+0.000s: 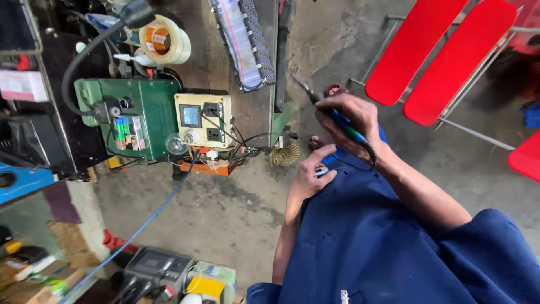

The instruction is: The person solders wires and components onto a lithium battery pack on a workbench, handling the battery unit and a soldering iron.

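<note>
The right hand [344,118] is gripping a blue soldering iron [337,119], its long body slanting up and away from the lap, tip toward the worktop [225,50]. The left hand [309,177], lower down, is pinching a small blue-and-white part [322,170].

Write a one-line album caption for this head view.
Right hand grips a blue-handled soldering iron; left hand rests on the blue-clad lap beside a cluttered workbench.

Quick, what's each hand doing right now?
Left hand: closed on a small blue-and-white object at the lap.
Right hand: closed around a blue-handled soldering iron.
</note>
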